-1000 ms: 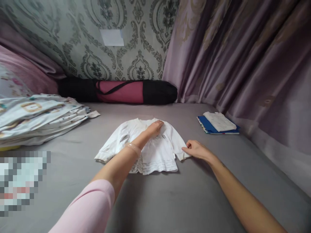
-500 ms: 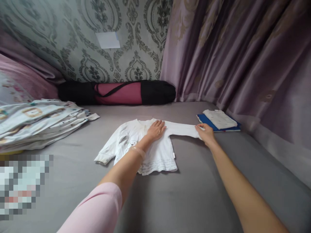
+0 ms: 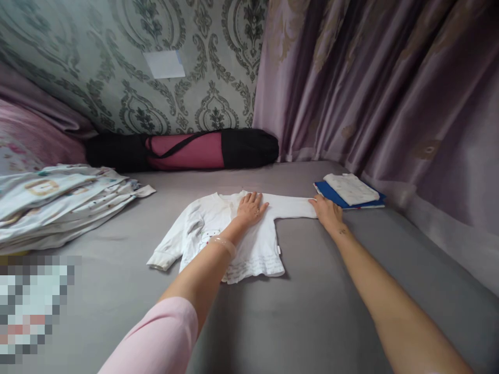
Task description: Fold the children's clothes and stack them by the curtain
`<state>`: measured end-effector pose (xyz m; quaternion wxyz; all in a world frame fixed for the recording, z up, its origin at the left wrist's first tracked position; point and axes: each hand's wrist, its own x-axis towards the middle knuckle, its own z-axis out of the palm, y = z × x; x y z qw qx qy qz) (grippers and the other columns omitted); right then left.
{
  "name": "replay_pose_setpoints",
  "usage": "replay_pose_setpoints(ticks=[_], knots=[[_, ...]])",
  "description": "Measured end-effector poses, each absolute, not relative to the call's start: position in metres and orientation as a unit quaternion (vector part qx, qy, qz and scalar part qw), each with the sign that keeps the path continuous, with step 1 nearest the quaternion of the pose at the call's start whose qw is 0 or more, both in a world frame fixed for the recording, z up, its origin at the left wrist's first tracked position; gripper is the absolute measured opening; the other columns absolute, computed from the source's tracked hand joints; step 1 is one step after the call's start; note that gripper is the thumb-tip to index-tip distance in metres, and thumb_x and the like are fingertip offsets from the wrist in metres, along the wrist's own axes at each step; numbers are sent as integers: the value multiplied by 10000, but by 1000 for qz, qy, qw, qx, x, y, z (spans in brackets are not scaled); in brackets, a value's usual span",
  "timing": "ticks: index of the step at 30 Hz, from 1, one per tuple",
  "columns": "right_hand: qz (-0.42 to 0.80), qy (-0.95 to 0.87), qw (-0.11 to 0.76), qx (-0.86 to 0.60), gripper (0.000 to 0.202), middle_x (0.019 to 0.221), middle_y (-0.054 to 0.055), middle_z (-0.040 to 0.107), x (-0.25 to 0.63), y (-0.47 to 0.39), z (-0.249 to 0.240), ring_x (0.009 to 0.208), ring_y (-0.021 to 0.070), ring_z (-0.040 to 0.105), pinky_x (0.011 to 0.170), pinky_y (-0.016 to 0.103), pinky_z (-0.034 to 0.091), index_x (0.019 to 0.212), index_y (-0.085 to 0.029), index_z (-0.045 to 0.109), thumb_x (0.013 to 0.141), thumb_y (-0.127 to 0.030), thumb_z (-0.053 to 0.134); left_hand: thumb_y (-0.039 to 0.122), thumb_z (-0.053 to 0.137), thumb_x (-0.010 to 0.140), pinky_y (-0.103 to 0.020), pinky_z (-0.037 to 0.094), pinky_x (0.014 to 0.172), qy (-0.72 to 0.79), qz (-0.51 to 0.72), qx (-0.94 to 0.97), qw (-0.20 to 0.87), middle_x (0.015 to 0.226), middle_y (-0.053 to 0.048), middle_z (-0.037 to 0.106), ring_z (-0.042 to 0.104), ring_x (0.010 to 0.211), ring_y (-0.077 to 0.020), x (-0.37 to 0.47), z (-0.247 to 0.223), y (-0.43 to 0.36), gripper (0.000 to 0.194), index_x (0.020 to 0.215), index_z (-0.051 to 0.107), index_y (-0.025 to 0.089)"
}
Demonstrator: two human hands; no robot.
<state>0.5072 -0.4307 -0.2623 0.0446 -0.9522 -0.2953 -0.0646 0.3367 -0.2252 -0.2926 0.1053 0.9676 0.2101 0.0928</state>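
A small white long-sleeved shirt (image 3: 255, 249) lies spread out on the grey bed sheet (image 3: 312, 301), a bear print partly showing on its front. My left hand (image 3: 251, 208) rests flat on the shirt near the shoulder, fingers apart, with my forearm covering part of the front. At the cuff of the right-hand sleeve, my right hand (image 3: 327, 210) has its fingers closed on the fabric. That sleeve stretches straight out to the side, while the other sleeve slants down to the left.
A pile of printed clothes (image 3: 58, 202) lies at left. Folded white cloth (image 3: 351, 188) sits on folded blue fabric (image 3: 333, 195) at right, near the purple curtain (image 3: 304, 93). A long black and maroon bag (image 3: 187, 150) lies along the wallpapered wall. One lower-left area is pixelated.
My right hand has turned more palm-down over the cuff, and the sleeve lies flatter and straighter. The left hand stays on the shirt. The view has shifted slightly.
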Motion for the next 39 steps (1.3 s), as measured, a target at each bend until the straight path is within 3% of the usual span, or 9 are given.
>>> replay_pose_setpoints(ticks=[6,11,15,18,22,26,32,36,39], knots=[[-95,-238,49,-965,369,973,213,674,509,-426,-262,933,291,639,844,425,445,1053,-119,658,966,-381,415,527,277,961,-496,217,1126,200,83,970,112,1514,-163,336,266,1402,-341,335,-295,-226,629,1458,329,146],[-121,-336,74,-931,476,1243,272,563,472,-393,-252,1231,345,472,993,488,343,1172,-44,611,953,-145,200,510,312,949,-516,209,1124,213,68,967,121,1522,-176,315,250,1407,-359,338,-290,-230,622,1450,347,144],[-4,-528,123,-840,524,1497,146,378,424,-351,-262,1408,247,267,1143,392,192,1426,-63,392,978,-286,234,411,350,944,-520,209,1128,221,56,967,113,1535,-177,288,240,1414,-358,339,-292,-229,582,1460,342,142],[71,-522,133,-840,603,1555,129,261,407,-336,-275,1438,231,204,1162,391,156,1492,-46,249,988,-370,175,299,342,941,-497,197,1142,217,52,969,101,1547,-165,265,220,1426,-340,338,-297,-229,562,1477,317,134],[80,-484,105,-865,652,1565,140,217,416,-346,-282,1453,242,142,1170,428,92,1495,-52,243,988,-443,122,434,325,952,-502,188,1147,229,79,965,100,1536,-145,304,244,1418,-341,339,-300,-230,587,1471,338,161],[62,-454,66,-886,667,1569,140,206,437,-365,-284,1449,274,144,1162,472,103,1495,-70,259,982,-476,131,496,325,944,-492,186,1151,235,94,962,104,1517,-155,339,265,1409,-341,340,-299,-232,624,1459,357,145],[28,-405,14,-914,612,1550,156,259,479,-401,-288,1432,267,207,1156,449,138,1489,-62,272,981,-386,164,518,327,941,-518,211,1135,224,108,960,126,1508,-127,366,272,1406,-334,340,-304,-227,600,1441,372,190],[13,-404,14,-914,585,1542,137,291,497,-420,-289,1423,253,237,1151,445,162,1477,-81,303,975,-351,171,520,302,955,-494,204,1144,194,107,967,125,1505,-124,369,278,1406,-311,334,-304,-220,579,1433,379,201],[12,-415,32,-909,576,1526,157,319,496,-423,-284,1418,260,248,1144,448,183,1454,-71,343,973,-358,209,475,305,971,-479,191,1150,164,81,975,125,1516,-164,332,259,1415,-312,330,-298,-215,575,1441,358,149]])
